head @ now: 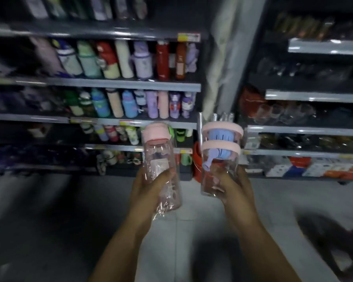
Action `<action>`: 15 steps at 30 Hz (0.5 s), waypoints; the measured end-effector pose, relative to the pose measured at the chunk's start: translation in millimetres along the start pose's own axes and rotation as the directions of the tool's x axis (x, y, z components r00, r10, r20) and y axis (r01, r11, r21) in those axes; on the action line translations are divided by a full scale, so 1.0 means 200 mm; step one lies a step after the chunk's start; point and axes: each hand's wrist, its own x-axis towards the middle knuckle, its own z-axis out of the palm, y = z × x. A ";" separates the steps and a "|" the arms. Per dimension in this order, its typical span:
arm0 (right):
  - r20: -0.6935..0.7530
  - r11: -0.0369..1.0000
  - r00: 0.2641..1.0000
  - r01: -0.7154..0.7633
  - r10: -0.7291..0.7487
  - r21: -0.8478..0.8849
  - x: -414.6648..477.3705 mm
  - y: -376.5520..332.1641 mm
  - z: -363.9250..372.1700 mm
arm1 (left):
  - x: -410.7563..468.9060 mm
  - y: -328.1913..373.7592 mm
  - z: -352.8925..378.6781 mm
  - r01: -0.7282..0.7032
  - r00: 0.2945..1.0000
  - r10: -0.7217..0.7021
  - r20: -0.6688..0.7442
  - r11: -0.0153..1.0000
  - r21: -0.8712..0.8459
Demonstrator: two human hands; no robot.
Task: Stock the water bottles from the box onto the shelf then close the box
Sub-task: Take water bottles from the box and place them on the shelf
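My left hand [149,184] grips a clear pink water bottle [159,155] with a pink lid, wrapped in thin plastic film. My right hand [230,184] grips a second clear bottle [220,151] with two pink bands and a blue and lilac insert near its top. Both bottles are held upright in front of me, above the floor. Ahead stands the shelf unit [114,86], its tiers lined with several colourful bottles. The box is not in view.
A second shelf unit [314,96] at the right carries glassware and small packs. An orange-red container [197,165] stands on the floor between the units. Light floor tiles [171,241] lie below my arms. A dark blurred shape [334,241] sits at the lower right.
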 end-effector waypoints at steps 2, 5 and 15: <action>0.037 1.000 0.999 -0.003 0.003 -0.017 0.04 0.04 0.23 | 0.12 0.10 -0.17 -0.006 1.000 0.006 -0.019 1.000 0.003; 0.084 0.999 0.996 -0.027 0.031 -0.038 0.13 0.05 0.52 | 0.28 0.24 -0.34 -0.023 0.999 0.023 -0.035 1.000 -0.019; 0.248 0.999 0.968 0.030 -0.025 -0.018 0.89 0.01 1.26 | 1.08 0.73 -0.49 -0.188 0.982 0.186 -0.031 0.981 -0.045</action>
